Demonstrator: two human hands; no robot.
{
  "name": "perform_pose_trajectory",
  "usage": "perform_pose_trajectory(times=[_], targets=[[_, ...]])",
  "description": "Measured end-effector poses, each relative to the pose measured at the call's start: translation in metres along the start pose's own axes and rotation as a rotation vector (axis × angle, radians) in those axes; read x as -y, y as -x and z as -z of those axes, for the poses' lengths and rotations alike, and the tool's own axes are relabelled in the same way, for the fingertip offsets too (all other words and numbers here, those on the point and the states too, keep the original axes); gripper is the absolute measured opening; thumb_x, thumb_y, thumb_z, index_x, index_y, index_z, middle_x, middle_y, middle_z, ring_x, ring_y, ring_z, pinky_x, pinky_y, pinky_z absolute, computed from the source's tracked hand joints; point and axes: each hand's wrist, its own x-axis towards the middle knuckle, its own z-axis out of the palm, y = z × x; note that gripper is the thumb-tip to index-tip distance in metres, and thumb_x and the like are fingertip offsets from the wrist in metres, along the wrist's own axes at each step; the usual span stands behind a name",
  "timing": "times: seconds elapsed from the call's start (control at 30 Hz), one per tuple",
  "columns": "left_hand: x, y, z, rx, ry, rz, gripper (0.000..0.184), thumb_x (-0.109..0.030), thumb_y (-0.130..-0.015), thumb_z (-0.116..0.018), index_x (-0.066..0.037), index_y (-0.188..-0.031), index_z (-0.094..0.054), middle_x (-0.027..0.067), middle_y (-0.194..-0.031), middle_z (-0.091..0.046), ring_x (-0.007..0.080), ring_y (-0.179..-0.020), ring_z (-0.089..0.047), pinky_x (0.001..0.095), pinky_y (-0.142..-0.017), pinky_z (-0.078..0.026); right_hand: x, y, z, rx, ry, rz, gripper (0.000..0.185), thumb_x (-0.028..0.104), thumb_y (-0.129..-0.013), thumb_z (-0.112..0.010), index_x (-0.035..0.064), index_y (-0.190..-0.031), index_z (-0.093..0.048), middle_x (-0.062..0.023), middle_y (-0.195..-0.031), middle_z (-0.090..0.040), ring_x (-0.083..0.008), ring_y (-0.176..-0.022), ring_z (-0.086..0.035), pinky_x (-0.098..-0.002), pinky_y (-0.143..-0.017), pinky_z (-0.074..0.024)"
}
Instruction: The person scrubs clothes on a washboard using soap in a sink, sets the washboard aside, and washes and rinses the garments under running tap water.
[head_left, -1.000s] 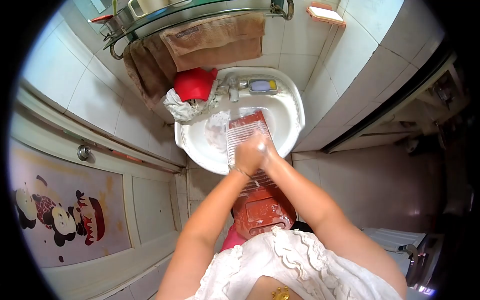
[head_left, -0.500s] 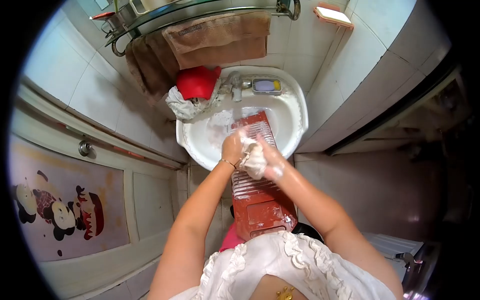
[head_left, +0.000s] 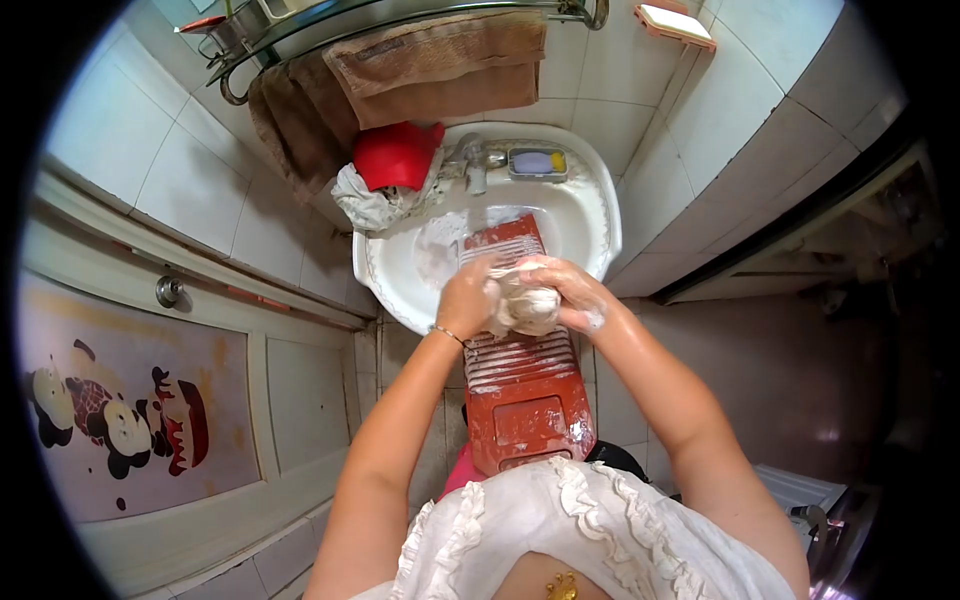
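Observation:
A wet, whitish cloth is bunched between my two hands, above a ridged red washboard. My left hand is closed on the cloth's left side, its fingers slightly blurred. On the other side my right hand grips the cloth, fingers curled over its top and suds near the wrist. The washboard leans from my waist into the white sink, with foam on its ridges. What kind of garment the cloth is, I cannot tell.
At the sink's back stand a faucet and a soap dish. A red item lies over white fabric on the left rim. Brown towels hang above. A door is at the left, a tiled wall at the right.
My right hand has shifted up and rightward, its fingers now wrapped over the cloth. The cloth is bunched into a rounder shape. My left hand stays about where it was.

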Motion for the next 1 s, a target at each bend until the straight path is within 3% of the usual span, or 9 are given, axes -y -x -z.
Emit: perform_pose_trajectory(times=[0.3,0.37,0.5,0.57,0.63,0.73,0.8,0.9,1.0], targets=[[0.087,-0.008,0.021,-0.114,0.037,0.178,0.019,0.001,-0.078,-0.054,-0.004,-0.097,-0.057,0.0159,-0.1,-0.062,0.0287,-0.082,-0.062,0.0337,-0.073,-0.051,0.015,0.0,0.035,-0.409,0.428,0.149,0.026,0.017,-0.092,-0.055,-0.0009,-0.11,-0.059,-0.0086,-0.091,-0.064,-0.0178,-0.086,-0.062,-0.0279,-0.078,-0.0485],[0.072,-0.013,0.018,-0.135,1.085,0.715,0.017,-0.004,-0.086,-0.053,-0.005,-0.102,-0.056,0.0108,-0.101,-0.061,0.0212,-0.082,-0.062,0.0303,-0.073,-0.052,0.014,-0.005,0.045,-0.451,0.448,0.15,0.032,0.022,-0.095,-0.051,-0.0033,-0.113,-0.057,-0.0101,-0.103,-0.064,-0.0187,-0.097,-0.06,-0.0319,-0.079,-0.0503],[0.011,-0.017,0.008,-0.08,1.371,0.676,0.023,-0.015,-0.091,-0.053,-0.003,-0.11,-0.054,0.0076,-0.098,-0.059,0.0187,-0.088,-0.062,0.0277,-0.074,-0.053,-0.011,-0.026,0.051,-0.337,-0.046,0.153,0.044,0.038,-0.098,-0.044,0.0045,-0.127,-0.045,-0.0142,-0.122,-0.056,-0.0237,-0.113,-0.058,-0.0449,-0.088,-0.0524],[0.015,-0.021,-0.029,-0.059,1.097,0.566,0.034,-0.024,-0.086,-0.061,-0.004,-0.112,-0.054,0.0129,-0.1,-0.062,0.0233,-0.09,-0.063,0.033,-0.074,-0.053,-0.025,-0.037,0.037,-0.301,-0.236,0.049,0.044,0.037,-0.101,-0.035,0.0051,-0.13,-0.043,-0.0163,-0.119,-0.054,-0.0243,-0.115,-0.056,-0.043,-0.09,-0.0534],[-0.033,0.002,-0.05,0.019,0.15,-0.088,0.038,-0.029,-0.081,-0.064,-0.005,-0.108,-0.056,0.017,-0.103,-0.062,0.0295,-0.092,-0.063,0.039,-0.075,-0.051,-0.084,-0.082,0.093,-0.361,-0.18,0.063,0.041,0.035,-0.1,-0.034,0.0075,-0.127,-0.049,-0.0138,-0.116,-0.056,-0.0237,-0.113,-0.056,-0.0409,-0.089,-0.0527],[-0.02,0.002,-0.069,-0.09,-0.144,0.086,0.026,-0.028,-0.084,-0.059,-0.005,-0.094,-0.058,0.0205,-0.082,-0.064,0.0376,-0.076,-0.063,0.045,-0.069,-0.051,-0.099,-0.079,0.039,-0.194,-0.501,0.088,0.03,0.031,-0.099,-0.043,0.0076,-0.114,-0.055,-0.0094,-0.101,-0.06,-0.0193,-0.089,-0.06,-0.0343,-0.074,-0.0529],[0.019,-0.022,-0.033,0.081,0.453,0.549,0.023,-0.027,-0.091,-0.05,-0.006,-0.094,-0.059,0.0165,-0.077,-0.065,0.0346,-0.07,-0.064,0.0446,-0.066,-0.051,-0.06,-0.024,-0.042,-0.374,-0.211,-0.026,0.03,0.03,-0.097,-0.05,0.0055,-0.113,-0.056,-0.0094,-0.098,-0.062,-0.0192,-0.082,-0.062,-0.0328,-0.07,-0.0533],[0.116,0.015,-0.109,0.221,0.935,0.555,0.039,-0.036,-0.097,-0.035,-0.007,-0.1,-0.061,0.0143,-0.092,-0.068,0.0276,-0.084,-0.065,0.0382,-0.077,-0.051,-0.053,-0.044,-0.061,-0.448,-0.085,0.022,0.032,0.032,-0.095,-0.054,0.002,-0.107,-0.057,-0.0101,-0.091,-0.063,-0.021,-0.075,-0.061,-0.0344,-0.067,-0.0536],[0.056,0.027,-0.068,0.166,0.711,0.604,0.032,-0.029,-0.094,-0.046,-0.005,-0.111,-0.059,0.0159,-0.105,-0.063,0.0267,-0.099,-0.058,0.037,-0.089,-0.044,-0.034,-0.049,-0.031,-0.4,-0.25,-0.019,0.029,0.027,-0.093,-0.058,0.0005,-0.104,-0.059,-0.0106,-0.092,-0.064,-0.0213,-0.079,-0.064,-0.0357,-0.071,-0.0542]])
